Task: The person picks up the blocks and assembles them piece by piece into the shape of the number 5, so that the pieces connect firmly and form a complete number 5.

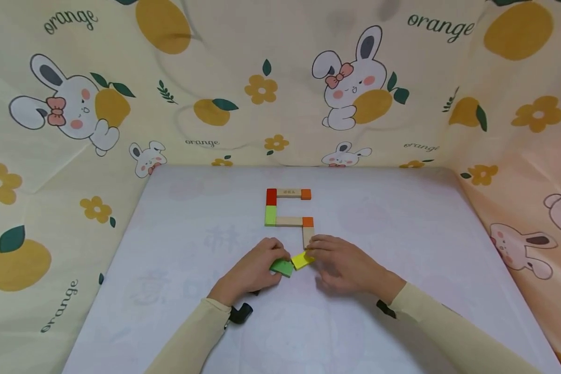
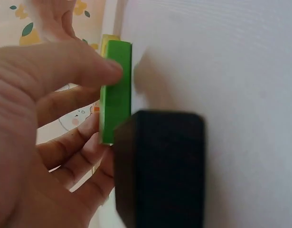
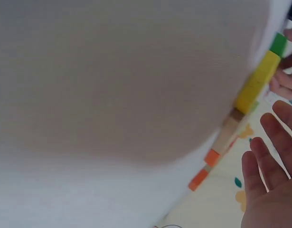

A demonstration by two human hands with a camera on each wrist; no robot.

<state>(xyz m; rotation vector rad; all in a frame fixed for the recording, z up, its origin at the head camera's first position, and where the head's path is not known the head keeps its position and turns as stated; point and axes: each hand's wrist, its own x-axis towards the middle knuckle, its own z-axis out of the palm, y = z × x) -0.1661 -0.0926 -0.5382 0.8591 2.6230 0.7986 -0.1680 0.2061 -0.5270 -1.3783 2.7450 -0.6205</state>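
Observation:
My left hand (image 1: 257, 267) pinches a green wooden block (image 1: 282, 268), its thumb pressed on one long side in the left wrist view. A yellow block (image 1: 301, 260) lies slanted just right of the green one, end to end with it. Over the yellow block's right end reaches my right hand (image 1: 350, 266); in the right wrist view its fingers (image 3: 273, 130) are extended and apart, beside the row of blocks. Behind that hand a plain wood block (image 1: 308, 237) runs down from an orange block (image 1: 308, 222), its near end close to the yellow block.
Farther back, a second plain block (image 1: 289, 222) joins a light green block (image 1: 270, 215), with a red block (image 1: 271, 197) behind it. From the red one a printed plain block (image 1: 289, 192) leads right to another orange block (image 1: 306, 194). A white-covered table (image 1: 392, 208) lies beneath; patterned cloth (image 1: 280, 78) surrounds it.

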